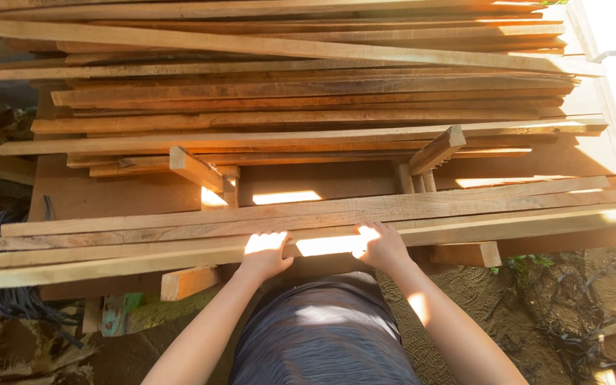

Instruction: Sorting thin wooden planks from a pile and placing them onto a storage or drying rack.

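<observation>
Two hands laid flat, fingers spread, clamped on nothing: left hand and right hand pressing down on the nearest long plank. Plank lying foremost on the stacked lumber pile, just ahead of the gray-clad body. Judged at the grasping step; next calling for fingers curled under the plank's near edge. Short offcut block just beneath the plank.

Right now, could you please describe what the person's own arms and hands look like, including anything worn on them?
Both arms are bare from the bottom edge of the view up to the wrists: no sleeves show. The left hand and the right hand wear no gloves, and I can make out no watch, ring or bracelet, though bright sunlight washes out parts of both hands. Between the arms shows a grey, finely striped garment.
</observation>
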